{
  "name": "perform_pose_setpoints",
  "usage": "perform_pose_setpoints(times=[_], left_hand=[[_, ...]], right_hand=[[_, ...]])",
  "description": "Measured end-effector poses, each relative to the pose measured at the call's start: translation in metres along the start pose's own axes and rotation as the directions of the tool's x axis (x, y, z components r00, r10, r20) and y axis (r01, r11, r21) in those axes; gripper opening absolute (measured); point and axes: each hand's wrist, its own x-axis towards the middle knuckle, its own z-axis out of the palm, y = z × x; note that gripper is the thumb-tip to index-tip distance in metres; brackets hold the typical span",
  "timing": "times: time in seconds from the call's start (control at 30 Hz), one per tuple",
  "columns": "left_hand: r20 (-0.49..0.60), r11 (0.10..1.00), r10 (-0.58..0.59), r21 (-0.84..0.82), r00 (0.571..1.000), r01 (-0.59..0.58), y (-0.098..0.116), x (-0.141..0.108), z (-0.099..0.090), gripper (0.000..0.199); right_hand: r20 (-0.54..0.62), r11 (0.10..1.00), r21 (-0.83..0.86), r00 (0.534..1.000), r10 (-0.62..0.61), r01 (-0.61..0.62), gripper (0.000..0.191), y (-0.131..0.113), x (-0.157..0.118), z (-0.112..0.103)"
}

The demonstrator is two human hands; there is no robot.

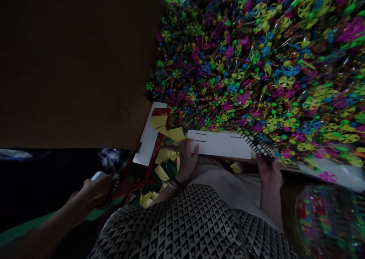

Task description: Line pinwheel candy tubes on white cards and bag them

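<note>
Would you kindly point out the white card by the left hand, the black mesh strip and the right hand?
White card [219,145], head view: its flat middle.
Black mesh strip [259,147], head view: its midsection.
Right hand [269,172], head view: middle of hand.

White card [222,148] (dark slits [201,141]); black lattice strip [261,149]; wheels [286,81] yellow, green, pink.

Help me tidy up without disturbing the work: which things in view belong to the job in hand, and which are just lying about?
Likely in the job:
white card, touched by the left grip
black netted strip, held in the right grip
perhaps the colourful toys beyond

Likely just lying about:
yellow paper pieces
brown cardboard at left
bundle at lower right
</note>
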Motion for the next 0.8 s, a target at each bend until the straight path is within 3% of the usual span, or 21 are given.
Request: perform_pose_setpoints(times=[0.07, 0.2, 0.3, 0.43, 0.57, 0.67, 0.8], left_hand=[[-0.116, 0.978, 0.061, 0.205, 0.991, -0.036, -0.008, 0.016, -0.005, 0.055], [0.029, 0.968, 0.123, 0.217, 0.992, -0.126, -0.015, 0.033, -0.006, 0.064], [0.030, 0.968, 0.161, 0.189, 0.986, -0.164, -0.003, 0.028, -0.009, 0.062], [0.092, 0.959, 0.139, 0.234, 0.986, -0.157, 0.011, 0.001, -0.021, 0.058], [0.219, 0.936, -0.012, 0.346, 0.976, -0.066, 0.000, -0.020, -0.022, 0.051], [0.252, 0.886, -0.069, 0.459, 0.965, -0.056, -0.011, -0.013, -0.014, 0.045], [0.206, 0.825, -0.012, 0.555, 0.978, -0.107, -0.014, 0.018, -0.003, 0.044]], right_hand=[[0.037, 0.999, -0.031, 0.999, 0.023, -0.021, 0.027, -0.001, 0.000, 0.005], [0.155, 0.992, -0.077, 0.982, 0.108, -0.097, 0.030, 0.001, 0.002, 0.024], [0.195, 0.991, -0.093, 0.975, 0.109, -0.092, 0.031, -0.001, -0.001, 0.032], [0.107, 0.985, -0.130, 0.987, 0.123, -0.109, 0.028, -0.015, -0.018, 0.012], [-0.044, 0.967, -0.168, 0.981, 0.187, -0.192, 0.033, -0.025, -0.036, -0.016], [-0.079, 0.957, -0.114, 0.963, 0.257, -0.265, 0.032, -0.020, -0.038, -0.018], [-0.036, 0.965, -0.037, 0.965, 0.260, -0.261, 0.027, -0.011, -0.032, -0.005]])
